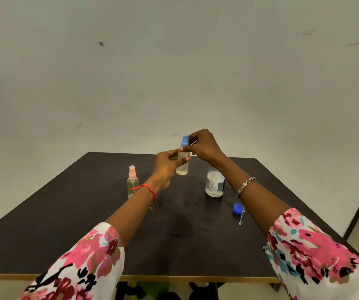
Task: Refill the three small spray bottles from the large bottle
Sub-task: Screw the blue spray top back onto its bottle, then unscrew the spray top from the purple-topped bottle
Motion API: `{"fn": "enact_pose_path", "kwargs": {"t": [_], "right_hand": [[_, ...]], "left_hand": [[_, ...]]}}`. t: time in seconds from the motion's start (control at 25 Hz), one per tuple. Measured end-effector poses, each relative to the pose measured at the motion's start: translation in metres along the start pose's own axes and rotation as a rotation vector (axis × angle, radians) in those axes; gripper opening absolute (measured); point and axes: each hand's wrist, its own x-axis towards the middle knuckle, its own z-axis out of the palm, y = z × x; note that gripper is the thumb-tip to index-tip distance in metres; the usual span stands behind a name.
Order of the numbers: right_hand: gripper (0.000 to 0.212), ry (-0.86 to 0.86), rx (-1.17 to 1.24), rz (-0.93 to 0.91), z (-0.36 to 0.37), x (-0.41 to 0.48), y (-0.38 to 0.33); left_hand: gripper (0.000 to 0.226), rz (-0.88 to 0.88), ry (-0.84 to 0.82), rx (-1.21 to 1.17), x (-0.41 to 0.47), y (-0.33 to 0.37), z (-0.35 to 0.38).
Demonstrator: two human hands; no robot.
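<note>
Left hand (167, 164) grips blue-capped spray bottle (182, 163) | right hand (202, 146) pinches sprayer top (185, 141) | tip: keep it upright, twist gently

Matt dark table (66, 224); clear glossy plastic spray bottle (182, 167); floral cloth sleeves (92, 260).

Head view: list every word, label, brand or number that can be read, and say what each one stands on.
None can be read.
Large bottle: its white label carries lines of small print, too small and blurred to read.
Blue-capped spray bottle, held by the left hand and the right hand: no legible print.
Pink-capped spray bottle: no print visible.
Blue cap on the table: no marking visible.
</note>
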Motion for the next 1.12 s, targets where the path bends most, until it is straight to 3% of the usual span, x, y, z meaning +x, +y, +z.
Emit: {"fn": "enact_pose_path", "kwargs": {"t": [0.16, 0.44, 0.6, 0.72, 0.8, 0.92, 1.0, 1.12], "right_hand": [[0.025, 0.006, -0.024, 0.131, 0.021, -0.009, 0.032], [0.021, 0.017, -0.048, 0.249, 0.058, -0.016, 0.089], [0.026, 0.002, -0.052, 0.269, 0.060, -0.012, 0.095], [0.043, -0.062, -0.067, 0.285, 0.057, -0.006, 0.091], [0.053, -0.002, -0.086, 0.238, 0.058, 0.001, 0.084], [0.048, 0.061, -0.127, 0.048, 0.066, 0.017, 0.064], [0.047, -0.035, -0.139, -0.046, 0.077, 0.030, 0.051], [0.053, -0.210, -0.156, -0.042, 0.099, 0.049, 0.045]], "left_hand": [[0.071, -0.121, -0.033, 0.071, 0.003, -0.027, -0.008], [0.070, -0.238, 0.001, 0.113, 0.012, -0.067, -0.030], [0.068, -0.263, 0.023, 0.102, 0.016, -0.081, -0.031], [0.069, -0.291, 0.031, 0.107, 0.017, -0.089, -0.030], [0.072, -0.298, 0.054, 0.108, 0.021, -0.094, -0.029], [0.074, -0.290, 0.089, 0.128, 0.031, -0.095, -0.031], [0.074, -0.292, 0.104, 0.140, 0.038, -0.094, -0.033], [0.083, -0.307, 0.111, 0.136, 0.047, -0.097, -0.037]]}}
